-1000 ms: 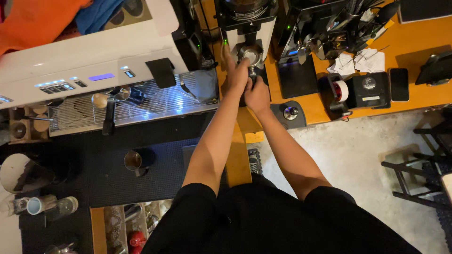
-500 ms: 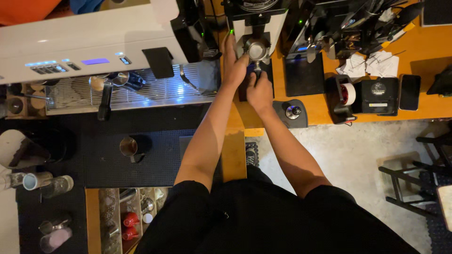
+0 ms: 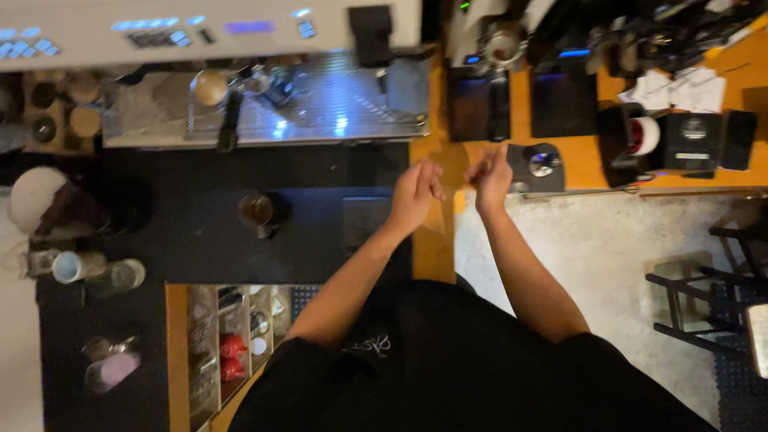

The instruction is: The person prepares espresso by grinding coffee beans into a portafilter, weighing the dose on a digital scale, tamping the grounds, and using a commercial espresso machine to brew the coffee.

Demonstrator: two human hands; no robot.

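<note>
Tamping mat [image 3: 538, 166] with its round metal disc lies just beyond the right hand [image 3: 490, 178], whose fingers curl loosely, holding nothing. Left hand [image 3: 416, 192] hovers nearby, fingers half-curled, empty, forearm outstretched.

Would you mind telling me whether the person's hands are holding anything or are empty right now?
Empty, as far as shows: the left hand and right hand hover loosely curled above the orange counter, apart from each other, with nothing visible in either.
</note>
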